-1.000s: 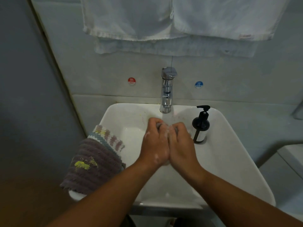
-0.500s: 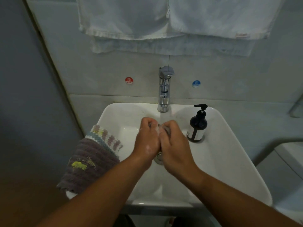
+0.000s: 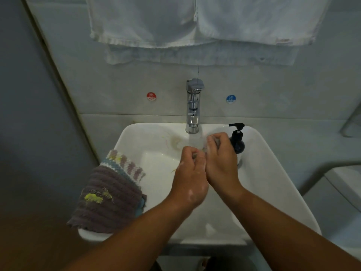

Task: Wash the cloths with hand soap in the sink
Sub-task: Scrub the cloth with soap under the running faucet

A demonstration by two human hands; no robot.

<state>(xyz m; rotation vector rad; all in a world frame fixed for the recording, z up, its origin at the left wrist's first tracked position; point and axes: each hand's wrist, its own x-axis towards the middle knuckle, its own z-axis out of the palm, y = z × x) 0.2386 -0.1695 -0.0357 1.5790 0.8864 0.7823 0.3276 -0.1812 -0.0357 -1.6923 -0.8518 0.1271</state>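
1. Head view, nearest first: two bare forearms stretch from the bottom edge and meet over the white sink (image 3: 273, 184).
2. Left hand (image 3: 190, 173) is over the middle of the bowl, suds on its back, fingers curled tight, gripping one end of a pale wet cloth (image 3: 201, 146).
3. Right hand (image 3: 220, 161) is just beside it and a touch farther back, fingers curled round the other end. Most of that cloth is buried in the two fists, with only a blurred strip showing between them, right under the tap (image 3: 193, 106).
4. Off to the left, a pile of cloths (image 3: 109, 198) drapes over the sink's rim, a dark ribbed one with a yellow smear on top and a striped crocheted one poking out behind.
5. Back right rim: a black soap bottle (image 3: 237, 140), upright, just behind the right knuckles.
6. Chrome tap, back centre; I cannot tell whether water is running.
7. On the wall, a red hot sticker (image 3: 151, 96) sits left of the tap and a blue cold sticker (image 3: 231, 98) right of it. White towels (image 3: 195, 20) hang above.
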